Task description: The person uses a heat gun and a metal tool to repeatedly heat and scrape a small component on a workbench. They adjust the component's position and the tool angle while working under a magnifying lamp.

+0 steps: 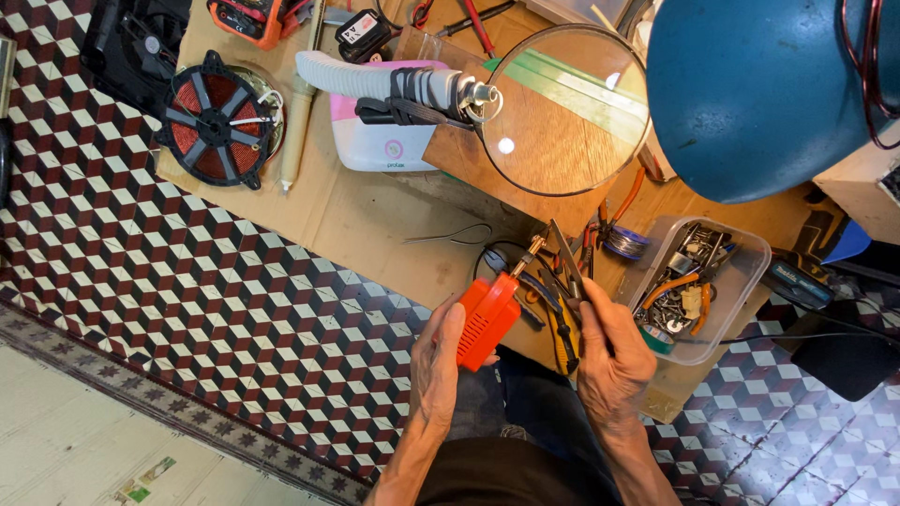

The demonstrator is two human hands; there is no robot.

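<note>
Your left hand [437,361] is wrapped around an orange soldering gun [486,319], fingers curled shut on its body with the thumb lying along the near side; its metal tip [532,248] points up and away from your knuckles. Your right hand [609,351] sits just beside it, fingers pressed together and pinching a thin flat metal piece [565,255] that rises from your fingertips and leans toward the gun's tip — the two nearly meet, though whether they touch I cannot tell.

Just below your right fingers, between the two hands, lie yellow-handled pliers [563,339] on the cardboard sheet [366,211]. Right of your right hand stands a clear plastic tub [750,258] filled with screws and small tools with orange handles. Just past your fingertips, a spool of wire [624,242] rests by the tub's near corner.

Farther beyond the fingers, a large round magnifying glass [565,108] hangs on a grey flexible arm [375,82] over a wooden board. Well to the left of your left hand lies a round copper coil in a black frame [217,117], with an orange meter [248,17] beyond it. A blue chair seat [759,89] fills the far right — and patterned tile floor [141,272] spreads left of your left wrist.
</note>
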